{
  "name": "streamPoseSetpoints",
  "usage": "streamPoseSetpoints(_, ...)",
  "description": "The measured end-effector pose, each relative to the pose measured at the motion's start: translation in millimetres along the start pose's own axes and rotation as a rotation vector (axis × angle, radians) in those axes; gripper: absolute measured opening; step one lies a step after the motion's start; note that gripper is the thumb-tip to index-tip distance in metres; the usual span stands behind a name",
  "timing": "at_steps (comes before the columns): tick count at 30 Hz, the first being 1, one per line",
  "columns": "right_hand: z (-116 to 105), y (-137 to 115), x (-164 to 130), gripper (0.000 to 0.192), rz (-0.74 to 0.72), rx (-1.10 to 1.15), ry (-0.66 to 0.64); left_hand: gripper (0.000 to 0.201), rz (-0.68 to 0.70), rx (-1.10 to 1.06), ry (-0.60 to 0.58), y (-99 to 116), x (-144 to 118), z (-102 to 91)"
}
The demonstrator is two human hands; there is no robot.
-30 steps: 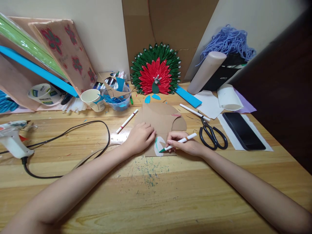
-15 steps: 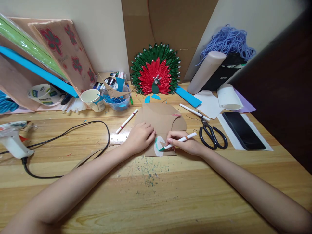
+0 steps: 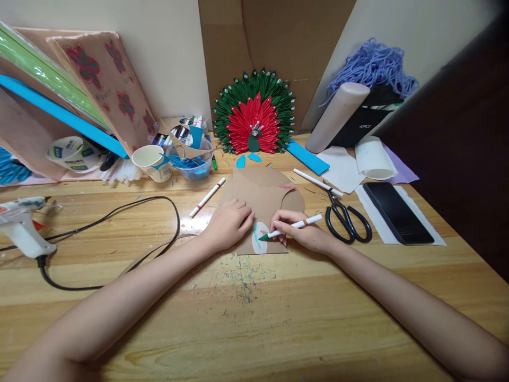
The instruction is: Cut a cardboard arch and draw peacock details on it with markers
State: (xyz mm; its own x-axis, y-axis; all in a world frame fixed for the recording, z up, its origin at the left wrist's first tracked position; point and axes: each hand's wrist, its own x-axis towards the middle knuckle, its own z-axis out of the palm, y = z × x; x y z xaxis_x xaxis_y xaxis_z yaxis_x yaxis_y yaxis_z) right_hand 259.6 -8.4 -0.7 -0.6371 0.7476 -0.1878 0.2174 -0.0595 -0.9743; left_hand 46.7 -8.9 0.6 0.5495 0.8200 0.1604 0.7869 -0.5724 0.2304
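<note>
Green marker (image 3: 292,226) lies pinched in my right hand (image 3: 304,233), tip pointing left onto the white oval (image 3: 259,237) beside my flat-pressed left hand (image 3: 228,225).

A glue gun (image 3: 22,228) lies at the left edge of the wooden bench (image 3: 254,313), its black cord (image 3: 119,233) looping across the boards. Against the wall a red and green paper fan (image 3: 254,112) stands upright, with a paper cup (image 3: 152,162) and a clear bowl of blue scraps (image 3: 191,162) to its left and a spare white marker (image 3: 207,197) lying in front. On the right, black scissors (image 3: 348,218) lie beside a dark phone (image 3: 397,213), behind them a cream roll (image 3: 337,118) and a heap of blue yarn (image 3: 371,66).
</note>
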Motion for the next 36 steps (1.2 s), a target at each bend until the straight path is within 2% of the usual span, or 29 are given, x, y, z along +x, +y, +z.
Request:
streamPoseSetpoints(7, -4.1, -1.4, -0.6, 0.03, -0.033, -0.167, -0.062, 0.033, 0.009, 0.013, -0.005, -1.1, 0.1, 0.3)
streamPoseSetpoints(17, 0.7, 2.1, 0.1, 0.025, 0.005, -0.025, 0.013, 0.033, 0.0, 0.001, -0.008, 0.2, 1.0, -0.7)
streamPoseSetpoints(24, -4.3, -3.9, -0.6, 0.03, -0.033, -0.235, -0.057, 0.033, 0.0, 0.003, -0.015, 0.2, 0.9, -0.6)
streamPoseSetpoints(32, 1.3, 1.7, -0.8, 0.024, 0.003, -0.066, 0.028, 0.033, -0.006, -0.015, -0.01, 1.2, 0.4, -1.6)
streamPoseSetpoints(36, -0.8, 1.1, -0.7, 0.026, -0.005, -0.117, 0.003, 0.033, -0.013, -0.038, -0.007, 1.0, 0.6, -1.8)
